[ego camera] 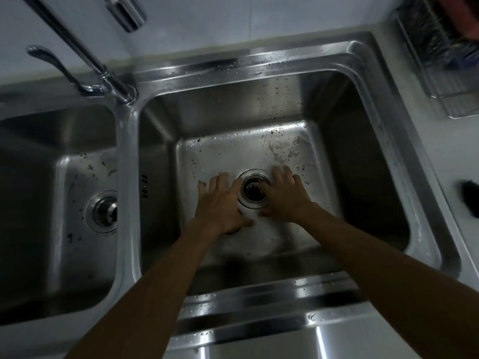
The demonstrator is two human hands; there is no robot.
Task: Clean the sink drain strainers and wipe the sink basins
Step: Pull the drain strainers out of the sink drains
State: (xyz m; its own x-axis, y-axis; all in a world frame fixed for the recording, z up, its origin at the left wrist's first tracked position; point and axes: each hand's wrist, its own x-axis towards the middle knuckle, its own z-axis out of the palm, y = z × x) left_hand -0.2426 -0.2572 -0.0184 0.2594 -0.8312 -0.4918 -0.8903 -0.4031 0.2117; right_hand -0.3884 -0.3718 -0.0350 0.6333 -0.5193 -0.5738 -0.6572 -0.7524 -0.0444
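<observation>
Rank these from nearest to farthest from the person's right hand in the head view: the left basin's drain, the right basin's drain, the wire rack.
1. Right basin's drain, beside the right hand.
2. Left basin's drain, across the divider.
3. Wire rack, far right corner.

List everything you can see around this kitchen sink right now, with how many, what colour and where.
Sink basins: 2, stainless steel; right basin large and central, left basin partly cut off.
Drain strainers: 2, metal; right drain strainer between the hands, left drain strainer in the left basin floor.
Faucet: 1, chrome, behind the divider.
Wire rack: 1, metal, counter top right, holding dark and red items too dim to identify.
Dark object: 1, black, right counter edge, unclear.
Left hand: fingers spread beside the drain.
Right hand: fingers at the drain rim.
</observation>
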